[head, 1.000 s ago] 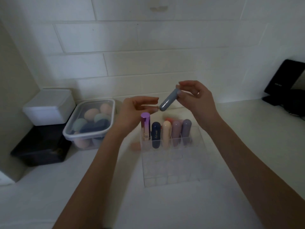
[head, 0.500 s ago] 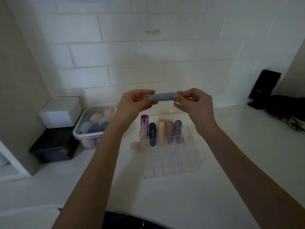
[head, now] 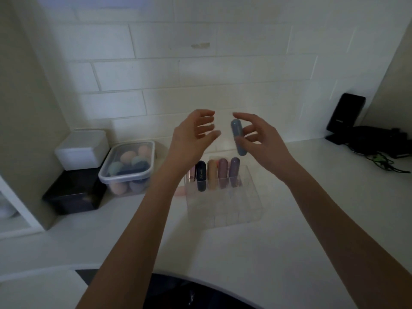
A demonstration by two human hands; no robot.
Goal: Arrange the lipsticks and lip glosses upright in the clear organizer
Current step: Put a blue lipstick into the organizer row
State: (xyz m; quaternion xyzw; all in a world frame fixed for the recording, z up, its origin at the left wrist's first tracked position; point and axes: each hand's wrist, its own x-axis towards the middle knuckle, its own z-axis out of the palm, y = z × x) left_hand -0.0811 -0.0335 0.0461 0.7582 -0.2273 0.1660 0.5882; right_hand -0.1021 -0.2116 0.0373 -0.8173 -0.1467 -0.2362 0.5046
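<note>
- Right hand [head: 262, 139], a bit right of the frame's centre, has its fingers pinched on a blue-grey tube [head: 238, 137]. The tube is held nearly upright in the air, above the back row of the organizer.
- Left hand [head: 192, 136], just left of centre, is loose with fingers spread, holding nothing. It sits near the tube but isn't touching it.
- The clear organizer [head: 225, 204] sits on the white counter [head: 289, 241], lower centre of the frame, under both hands.
- Its back row has tubes standing upright side by side: a navy tube [head: 200, 178], a peach tube [head: 211, 175], a pink tube [head: 223, 172] and a lilac tube [head: 234, 171]. There's one more at the left end, mostly hidden behind the left wrist.
- The front compartments look unfilled, though the plastic is blurry.
- Left of the frame: a clear lidded tub [head: 128, 166] of makeup sponges, next to a white box [head: 81, 149] stacked on a black box [head: 74, 194].
- Far right: a black stand [head: 345, 114] against the tiled wall.
</note>
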